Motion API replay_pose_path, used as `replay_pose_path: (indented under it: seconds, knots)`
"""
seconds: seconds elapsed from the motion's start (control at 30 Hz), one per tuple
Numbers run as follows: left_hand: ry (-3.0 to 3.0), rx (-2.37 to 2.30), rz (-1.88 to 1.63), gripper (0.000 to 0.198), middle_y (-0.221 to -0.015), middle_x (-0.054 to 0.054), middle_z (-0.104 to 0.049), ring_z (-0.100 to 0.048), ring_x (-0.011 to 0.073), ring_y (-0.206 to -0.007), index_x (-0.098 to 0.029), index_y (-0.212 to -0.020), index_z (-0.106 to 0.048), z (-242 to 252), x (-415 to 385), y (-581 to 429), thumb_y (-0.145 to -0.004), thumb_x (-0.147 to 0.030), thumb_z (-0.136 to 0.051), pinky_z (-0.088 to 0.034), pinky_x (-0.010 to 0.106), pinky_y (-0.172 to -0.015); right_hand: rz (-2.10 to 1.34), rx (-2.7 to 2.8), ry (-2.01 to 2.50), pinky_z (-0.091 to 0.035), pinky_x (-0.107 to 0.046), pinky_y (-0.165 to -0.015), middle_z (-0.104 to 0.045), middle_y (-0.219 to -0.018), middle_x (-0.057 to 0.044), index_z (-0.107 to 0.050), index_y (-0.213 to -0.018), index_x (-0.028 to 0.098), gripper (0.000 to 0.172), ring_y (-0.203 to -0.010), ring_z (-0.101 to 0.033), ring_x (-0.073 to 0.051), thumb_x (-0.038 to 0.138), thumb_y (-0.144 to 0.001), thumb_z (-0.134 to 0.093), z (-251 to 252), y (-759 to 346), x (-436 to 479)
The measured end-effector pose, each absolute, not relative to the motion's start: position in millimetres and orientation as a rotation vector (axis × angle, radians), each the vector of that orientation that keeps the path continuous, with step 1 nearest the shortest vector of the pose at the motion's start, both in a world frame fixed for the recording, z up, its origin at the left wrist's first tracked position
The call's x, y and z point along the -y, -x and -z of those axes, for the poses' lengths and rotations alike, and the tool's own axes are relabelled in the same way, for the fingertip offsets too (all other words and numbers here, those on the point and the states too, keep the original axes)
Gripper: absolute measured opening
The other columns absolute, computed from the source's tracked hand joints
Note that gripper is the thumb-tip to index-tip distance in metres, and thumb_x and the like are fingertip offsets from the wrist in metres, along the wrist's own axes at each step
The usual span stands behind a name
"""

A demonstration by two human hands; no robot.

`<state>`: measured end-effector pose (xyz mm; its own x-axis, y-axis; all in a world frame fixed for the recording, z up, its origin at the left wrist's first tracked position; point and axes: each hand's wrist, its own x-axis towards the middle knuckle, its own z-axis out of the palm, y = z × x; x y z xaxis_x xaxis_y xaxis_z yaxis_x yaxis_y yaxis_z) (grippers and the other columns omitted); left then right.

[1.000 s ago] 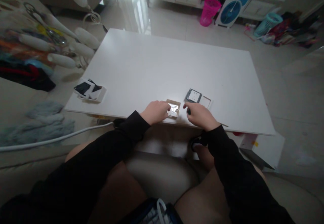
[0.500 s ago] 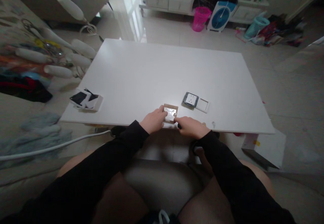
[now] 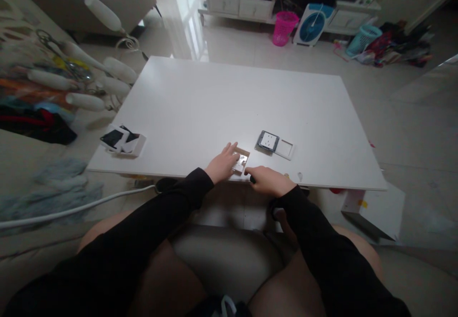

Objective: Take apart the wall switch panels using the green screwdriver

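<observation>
At the table's near edge, my left hand (image 3: 222,163) lies over the left side of a small square box (image 3: 243,153), its fingers stretched out and apart. The box has brownish walls and a pale, shiny inside with small fittings I cannot make out. My right hand (image 3: 269,180) is closed on a small tool with a black handle (image 3: 252,179); its working end does not show clearly. That hand's index finger points at the box's near right corner. Up and to the right lies a wall socket (image 3: 268,141) with a white face and dark surround, against a white cover frame (image 3: 285,149).
On the left of the white table (image 3: 229,97) sits an open white box (image 3: 133,146) with black and white parts. A small clear item (image 3: 300,176) lies near the front edge. A lamp with white shades (image 3: 119,70) stands beyond the left edge.
My left hand has shifted its hold, its fingers now stretched farther over the box. The box has turned slightly. My right hand has hardly moved.
</observation>
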<state>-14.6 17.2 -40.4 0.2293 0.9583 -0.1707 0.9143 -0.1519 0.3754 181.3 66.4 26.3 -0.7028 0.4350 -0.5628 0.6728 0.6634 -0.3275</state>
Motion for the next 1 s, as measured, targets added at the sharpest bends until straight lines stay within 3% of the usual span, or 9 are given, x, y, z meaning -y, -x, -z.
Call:
replay_pose_path:
  seconds: [0.27, 0.47, 0.67, 0.87, 1.0]
  knots:
    - [-2.044, -1.765, -0.195, 0.031, -0.152, 0.018, -0.043, -0.044, 0.0346, -0.142, -0.017, -0.109, -0.064, 35, -19, 15, -0.081, -0.014, -0.075, -0.051, 0.046, -0.113, 0.731, -2.456, -0.882, -0.049, -0.033, -0.087, -0.075, -0.124, -0.017, -0.064, -0.130, 0.019, 0.040, -0.112, -0.072, -0.029, 0.015, -0.091, -0.056, -28, -184, -70]
    - [-1.950, -1.772, -0.286, 0.040, -0.124, 0.017, -0.053, -0.050, 0.0347, -0.125, -0.016, -0.116, -0.064, 33, -21, 18, -0.081, -0.028, -0.079, -0.050, 0.048, -0.108, 0.719, -2.465, -0.941, -0.048, -0.032, -0.089, -0.074, -0.125, -0.016, -0.064, -0.132, 0.019, 0.041, -0.114, -0.071, -0.029, 0.018, -0.091, -0.058, -28, -188, -74]
    - [-1.673, -1.757, -0.452, 0.058, -0.113, 0.013, -0.057, -0.058, 0.0328, -0.110, -0.017, -0.126, -0.065, 27, -30, 30, -0.076, -0.041, -0.082, -0.048, 0.050, -0.106, 0.733, -2.444, -0.979, -0.048, -0.031, -0.086, -0.075, -0.124, -0.015, -0.064, -0.133, 0.019, 0.041, -0.111, -0.071, -0.028, 0.019, -0.092, -0.059, -30, -190, -77]
    - [-0.908, -1.376, -0.893, 0.041, -0.114, 0.011, -0.066, -0.064, 0.0217, -0.094, -0.019, -0.122, -0.060, 21, -42, 33, -0.092, -0.048, -0.062, -0.054, 0.035, -0.084, 0.745, -2.446, -0.947, -0.048, -0.030, -0.086, -0.075, -0.124, -0.015, -0.065, -0.131, 0.019, 0.039, -0.111, -0.071, -0.027, 0.018, -0.092, -0.061, -29, -189, -76]
    - [-0.442, -1.214, -1.043, 0.033, -0.113, 0.011, -0.068, -0.064, 0.0206, -0.094, -0.019, -0.119, -0.060, 32, -46, 30, -0.094, -0.040, -0.058, -0.055, 0.034, -0.084, 0.750, -2.454, -0.918, -0.047, -0.031, -0.087, -0.075, -0.125, -0.015, -0.065, -0.131, 0.019, 0.042, -0.112, -0.070, -0.027, 0.015, -0.090, -0.059, -25, -189, -76]
